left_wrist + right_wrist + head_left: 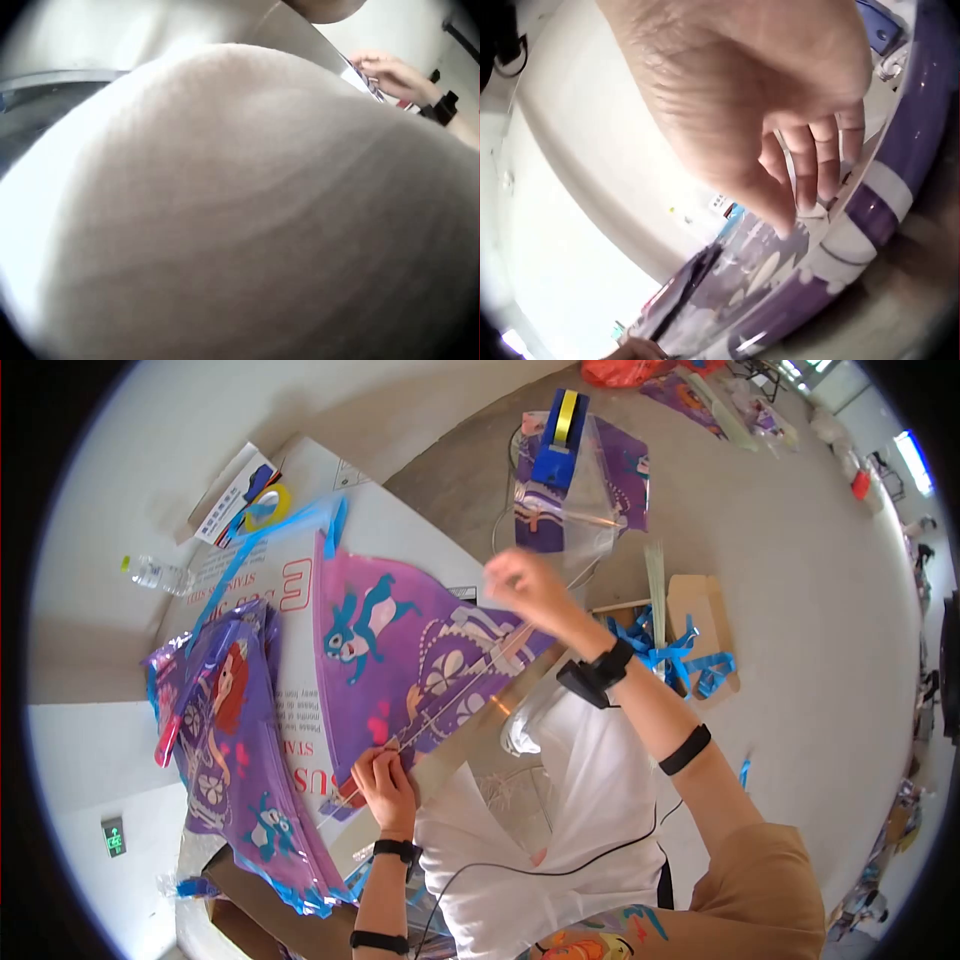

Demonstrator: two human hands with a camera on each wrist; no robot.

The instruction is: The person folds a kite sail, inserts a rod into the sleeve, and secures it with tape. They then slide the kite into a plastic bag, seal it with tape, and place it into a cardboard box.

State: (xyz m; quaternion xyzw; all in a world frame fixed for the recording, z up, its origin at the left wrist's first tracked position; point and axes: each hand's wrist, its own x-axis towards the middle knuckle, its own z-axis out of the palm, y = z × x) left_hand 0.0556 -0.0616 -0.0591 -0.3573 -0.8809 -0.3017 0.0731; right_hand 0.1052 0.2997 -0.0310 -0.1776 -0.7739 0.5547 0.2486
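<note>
A purple printed kite (400, 620) with a blue cartoon animal and white patterns lies spread on a large carton (300, 580). A thin rod (455, 698) runs slantwise along its near side. My left hand (385, 785) grips the kite's near edge by the lower end of the rod, fingers bent over it. My right hand (530, 590), blurred, is raised over the kite's right end. In the right wrist view its fingers (804, 161) bend loosely, with nothing visible in them. Pale trouser cloth (247, 210) fills most of the left wrist view.
A stack of similar kites (230, 730) hangs over the carton's left side. Behind are yellow tape (267, 507), a small box (235, 493) and a bottle (158, 574). A blue tape dispenser (558, 445) stands beyond; an open box (700, 615) with blue ribbons is at right.
</note>
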